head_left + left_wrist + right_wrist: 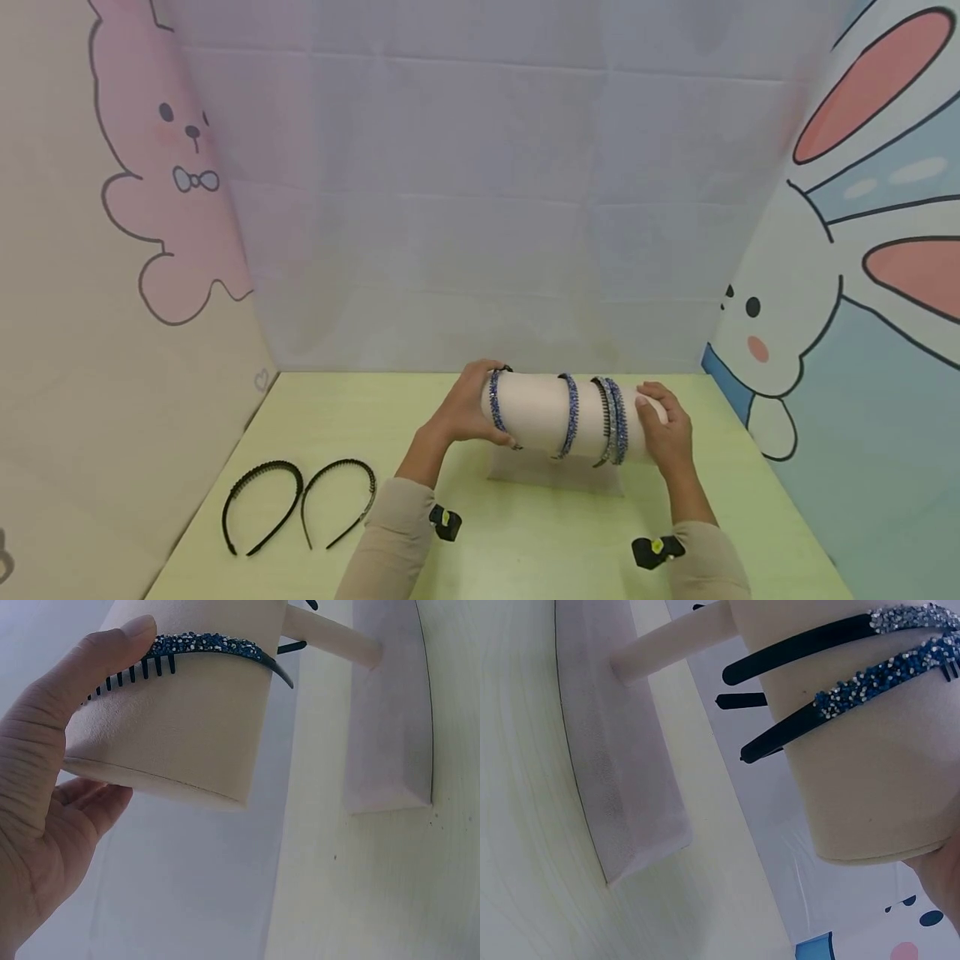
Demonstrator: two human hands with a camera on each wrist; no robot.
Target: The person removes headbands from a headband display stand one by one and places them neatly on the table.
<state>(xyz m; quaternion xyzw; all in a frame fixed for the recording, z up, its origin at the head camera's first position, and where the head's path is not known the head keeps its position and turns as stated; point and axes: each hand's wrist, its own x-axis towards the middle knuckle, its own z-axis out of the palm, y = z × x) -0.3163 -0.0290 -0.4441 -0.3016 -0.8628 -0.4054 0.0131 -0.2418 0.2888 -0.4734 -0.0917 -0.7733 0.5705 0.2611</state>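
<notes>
A pale padded headband roll lies crosswise on its stand base. My left hand spans its left end, holding a blue beaded headband against it. In the left wrist view, the thumb lies on that toothed headband, with fingertips at the roll's end face. My right hand grips the roll's right end, thumb on the near side; in the right wrist view the roll hides most of it. Between the hands sit another blue headband, a silver headband and a further blue headband.
On the table's left side lie a thick black headband and a thinner dark headband. The pale green table meets a white cloth wall behind; side walls carry cartoon figures.
</notes>
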